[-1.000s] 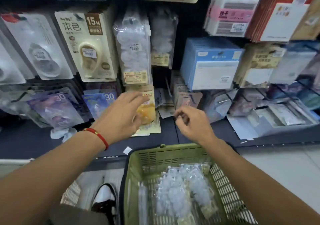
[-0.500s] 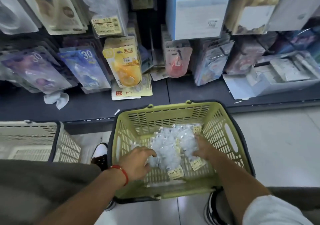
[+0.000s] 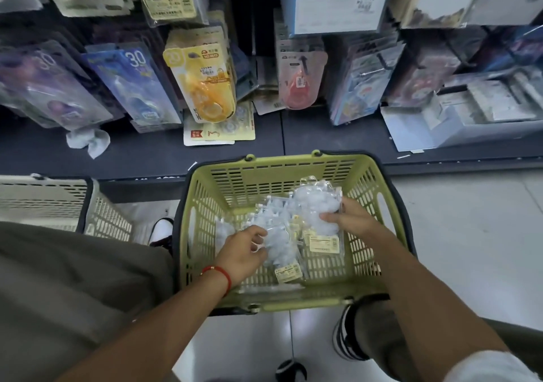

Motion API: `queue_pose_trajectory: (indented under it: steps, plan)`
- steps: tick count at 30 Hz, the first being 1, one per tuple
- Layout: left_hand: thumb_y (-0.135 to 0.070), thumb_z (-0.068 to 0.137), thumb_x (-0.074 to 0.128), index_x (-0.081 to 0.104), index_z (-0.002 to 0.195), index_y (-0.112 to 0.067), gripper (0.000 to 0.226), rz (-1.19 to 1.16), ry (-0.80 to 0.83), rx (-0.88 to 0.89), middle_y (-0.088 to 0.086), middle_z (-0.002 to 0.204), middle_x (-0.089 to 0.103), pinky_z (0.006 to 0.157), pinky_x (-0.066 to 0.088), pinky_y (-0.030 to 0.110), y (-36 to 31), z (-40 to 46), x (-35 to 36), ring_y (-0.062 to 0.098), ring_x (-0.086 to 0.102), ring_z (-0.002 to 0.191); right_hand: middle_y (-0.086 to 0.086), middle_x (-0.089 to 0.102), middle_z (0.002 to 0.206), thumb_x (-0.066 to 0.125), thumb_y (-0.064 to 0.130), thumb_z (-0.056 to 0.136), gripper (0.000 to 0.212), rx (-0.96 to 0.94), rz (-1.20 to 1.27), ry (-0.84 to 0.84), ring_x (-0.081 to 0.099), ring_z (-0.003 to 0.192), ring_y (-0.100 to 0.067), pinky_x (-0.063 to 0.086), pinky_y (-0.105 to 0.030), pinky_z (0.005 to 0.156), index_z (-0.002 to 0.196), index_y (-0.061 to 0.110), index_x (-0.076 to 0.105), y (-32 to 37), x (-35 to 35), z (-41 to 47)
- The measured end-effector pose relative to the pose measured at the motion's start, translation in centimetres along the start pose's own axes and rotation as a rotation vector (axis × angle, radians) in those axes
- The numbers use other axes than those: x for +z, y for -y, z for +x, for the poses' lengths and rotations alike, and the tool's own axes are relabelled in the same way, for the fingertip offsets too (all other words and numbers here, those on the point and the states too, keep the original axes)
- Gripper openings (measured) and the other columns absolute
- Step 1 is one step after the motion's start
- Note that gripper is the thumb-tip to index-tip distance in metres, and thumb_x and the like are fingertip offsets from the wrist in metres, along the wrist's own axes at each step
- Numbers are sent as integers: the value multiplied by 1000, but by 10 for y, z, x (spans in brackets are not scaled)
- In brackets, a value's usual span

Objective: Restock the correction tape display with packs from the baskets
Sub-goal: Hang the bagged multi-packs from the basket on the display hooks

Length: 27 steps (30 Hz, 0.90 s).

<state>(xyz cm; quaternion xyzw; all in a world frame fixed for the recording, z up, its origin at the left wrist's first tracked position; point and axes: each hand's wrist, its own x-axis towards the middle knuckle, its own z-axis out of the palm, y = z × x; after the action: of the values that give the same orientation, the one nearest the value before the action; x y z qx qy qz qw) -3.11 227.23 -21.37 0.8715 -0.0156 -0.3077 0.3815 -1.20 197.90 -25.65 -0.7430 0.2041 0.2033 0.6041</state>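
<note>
A green basket (image 3: 293,167) stands on the floor below the display and holds several clear packs of white correction tapes. My left hand (image 3: 239,253), with a red string at the wrist, pinches the edge of one clear pack (image 3: 279,245) in the basket's middle. My right hand (image 3: 351,218) grips another clear pack (image 3: 316,205) at the basket's right, lifting it a little. On the display above hang a yellow correction tape pack (image 3: 205,84), a red one (image 3: 299,83) and blue packs marked 30 (image 3: 135,84).
A white basket (image 3: 44,202) stands to the left on the floor. A dark shelf ledge (image 3: 147,152) runs under the hanging packs, with a flat card pack (image 3: 219,131) and a crumpled white scrap (image 3: 88,142) on it. My shoes and trouser legs flank the green basket.
Both hands have come down from the display into the green basket and taken hold of clear packs. The view has tilted down toward the basket.
</note>
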Motion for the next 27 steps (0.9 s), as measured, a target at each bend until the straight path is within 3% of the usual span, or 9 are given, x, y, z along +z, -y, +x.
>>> queue_pose_trajectory:
  steps: [3, 5, 7, 9, 12, 14, 18, 22, 27]
  plan:
    - [-40, 90, 81, 47, 144, -31, 65, -341, 19, -52, -7, 130, 61, 84, 55, 23, -7, 0, 4, 8, 63, 110, -3, 80, 115, 81, 18, 91, 33, -28, 65, 219, 77, 107, -24, 63, -40, 91, 123, 16, 72, 28, 16, -13]
    - [-47, 78, 87, 51, 139, -32, 72, -594, 44, -122, -6, 131, 68, 92, 59, 36, -8, -1, 3, 15, 69, 114, -3, 79, 119, 82, 25, 90, 36, -29, 41, 335, 77, 109, -25, 62, -43, 94, 124, 17, 72, 41, 42, -13]
    - [-28, 82, 88, 59, 135, -24, 61, -732, -11, -190, 4, 126, 75, 100, 58, 52, -1, -1, 0, 26, 73, 115, -3, 79, 118, 78, 37, 93, 37, -38, 41, 342, 76, 109, -24, 62, -44, 94, 122, 16, 73, 47, 67, -8]
    - [-5, 89, 80, 59, 132, -18, 49, -802, -125, -253, 11, 123, 76, 94, 61, 52, 10, -3, -5, 30, 75, 109, -5, 79, 115, 67, 52, 98, 43, -25, 37, 229, 77, 102, -24, 64, -42, 89, 120, 15, 73, 46, 83, 1]
    - [-1, 96, 72, 52, 135, -16, 47, -774, -223, -334, 13, 126, 73, 102, 56, 55, 27, -6, -14, 32, 72, 112, -10, 69, 131, 62, 46, 103, 48, 1, -579, 4, 69, 115, -30, 56, -42, 98, 138, 14, 59, 26, 84, 18]
    - [-6, 100, 68, 48, 136, -18, 44, -776, -230, -342, 9, 126, 70, 108, 50, 56, 36, -9, -18, 32, 68, 114, -14, 63, 138, 66, 38, 102, 55, 28, -866, 19, 62, 125, -34, 49, -40, 102, 149, 17, 47, 5, 91, 22]
    - [-17, 101, 69, 42, 142, -29, 51, -700, -239, -279, -12, 122, 57, 98, 45, 39, 43, -18, -21, 14, 60, 108, -10, 62, 126, 76, 25, 96, 54, -7, -748, 85, 65, 108, -29, 50, -37, 85, 141, 23, 45, -17, 112, 25]
    - [-14, 103, 66, 48, 126, -31, 34, -741, -290, -265, 1, 118, 70, 76, 59, 36, 47, -19, -23, 19, 72, 97, -13, 63, 109, 70, 7, 99, 34, 52, -403, 191, 60, 91, -22, 50, -32, 76, 125, 16, 49, -9, 96, 32]
    - [-10, 106, 60, 45, 139, -34, 44, -816, -311, -241, 5, 129, 68, 81, 63, 47, 38, -13, -20, 30, 72, 106, -7, 77, 116, 72, 15, 98, 30, 6, -13, 111, 74, 103, -27, 62, -41, 86, 125, 19, 60, 31, 47, 25]
